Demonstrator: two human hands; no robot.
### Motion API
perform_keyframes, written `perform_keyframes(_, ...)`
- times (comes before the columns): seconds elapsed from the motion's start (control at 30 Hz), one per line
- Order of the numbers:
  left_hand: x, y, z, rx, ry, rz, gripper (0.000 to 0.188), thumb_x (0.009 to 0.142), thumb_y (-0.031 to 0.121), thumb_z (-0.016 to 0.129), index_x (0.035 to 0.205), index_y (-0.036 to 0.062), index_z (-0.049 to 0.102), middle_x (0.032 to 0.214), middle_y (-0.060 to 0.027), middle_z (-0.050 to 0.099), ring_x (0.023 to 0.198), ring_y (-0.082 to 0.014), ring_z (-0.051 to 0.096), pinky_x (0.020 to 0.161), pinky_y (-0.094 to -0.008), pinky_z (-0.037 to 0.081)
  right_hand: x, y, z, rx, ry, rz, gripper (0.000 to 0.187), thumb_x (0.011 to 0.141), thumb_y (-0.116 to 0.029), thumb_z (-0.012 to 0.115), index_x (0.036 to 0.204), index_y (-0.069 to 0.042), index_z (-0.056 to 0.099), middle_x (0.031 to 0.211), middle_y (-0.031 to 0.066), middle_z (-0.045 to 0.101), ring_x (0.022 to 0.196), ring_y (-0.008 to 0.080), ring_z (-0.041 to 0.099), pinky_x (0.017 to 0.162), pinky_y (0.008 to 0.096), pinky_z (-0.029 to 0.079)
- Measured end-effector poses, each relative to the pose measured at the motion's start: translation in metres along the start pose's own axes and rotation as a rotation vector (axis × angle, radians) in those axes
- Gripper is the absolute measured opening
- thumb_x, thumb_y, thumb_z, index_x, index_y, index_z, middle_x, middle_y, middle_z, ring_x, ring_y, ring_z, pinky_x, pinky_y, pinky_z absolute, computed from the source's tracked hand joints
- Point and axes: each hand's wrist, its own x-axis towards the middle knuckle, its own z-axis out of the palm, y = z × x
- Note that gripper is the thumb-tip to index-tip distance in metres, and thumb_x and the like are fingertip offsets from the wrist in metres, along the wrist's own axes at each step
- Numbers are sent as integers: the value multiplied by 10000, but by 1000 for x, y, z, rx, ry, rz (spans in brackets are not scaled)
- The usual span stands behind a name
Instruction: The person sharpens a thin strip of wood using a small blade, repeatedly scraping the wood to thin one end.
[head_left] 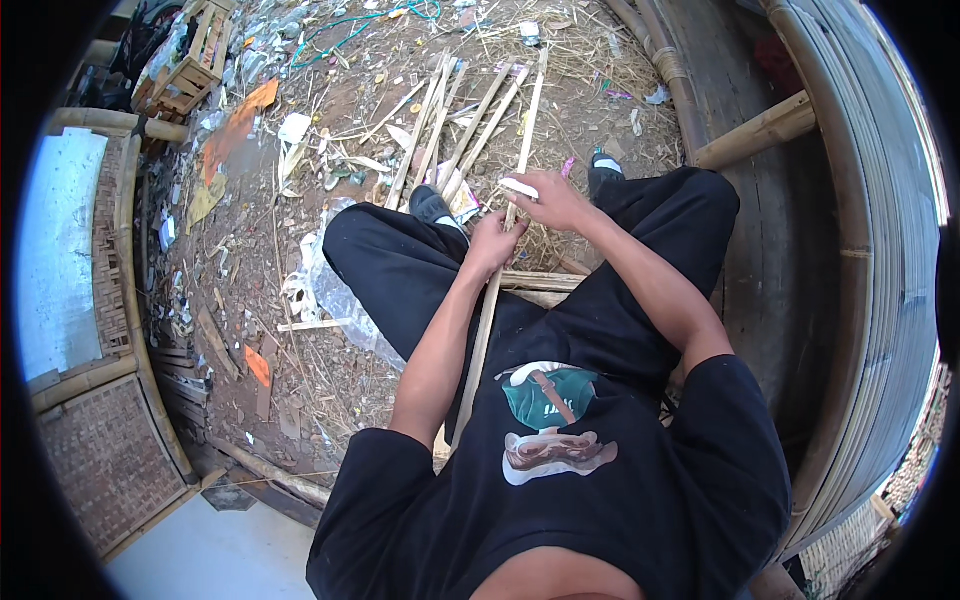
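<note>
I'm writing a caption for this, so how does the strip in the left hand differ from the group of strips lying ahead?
The held strip is gripped by the left hand; the loose strips lie unheld on the ground.
The held strip is single; the loose strips are several, spread beside one another.
The held strip runs back over the lap; the loose strips all lie ahead.
Both are pale and narrow.
</note>
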Motion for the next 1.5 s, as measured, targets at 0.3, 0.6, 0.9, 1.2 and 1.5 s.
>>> perform_keyframes(0.3, 5, -7, 1, 124, 57, 26, 254, 882, 238, 633, 917, -11, 597, 531, -70, 545, 408, -164, 539, 401, -330, 412, 0, -9, 4, -113, 17, 115, 265, 904, -201, 572, 1099, -21, 558, 875, 245, 649, 839, 441, 616, 722, 503, 487)
perform_keyframes(0.6, 4, -3, 2, 177, 94, 36, 289, 891, 270, 636, 927, -12, 591, 563, -21, 515, 435, -118, 500, 417, -287, 399, -3, -12, 5, -196, -8, 117, 181, 927, -185, 518, 926, -6, 495, 770, 253, 623, 797, 447, 625, 664, 525, 488)
perform_keyframes(0.9, 18, -30, 6, 358, 129, 102, 262, 888, 235, 632, 918, -25, 616, 575, -81, 563, 465, -161, 547, 450, -329, 427, -5, 12, 27, -181, 22, 3, 103, 890, -85, 507, 930, 7, 484, 776, 260, 607, 802, 466, 597, 676, 523, 460)
perform_keyframes(1.2, 22, -47, 4, 396, 173, 171, 252, 888, 234, 624, 907, -16, 648, 569, -93, 566, 491, -168, 525, 504, -366, 417, -4, 7, 27, 108, 96, -100, 104, 855, -53, 555, 828, 37, 508, 675, 269, 542, 699, 461, 570, 606, 488, 431)
perform_keyframes(1.5, 15, -32, 9, 242, 186, 138, 261, 871, 248, 651, 886, -12, 651, 547, -68, 544, 476, -134, 493, 468, -335, 390, -17, -11, 19, 267, 138, 97, 136, 888, -97, 549, 820, 21, 550, 628, 183, 561, 560, 331, 565, 541, 401, 424)
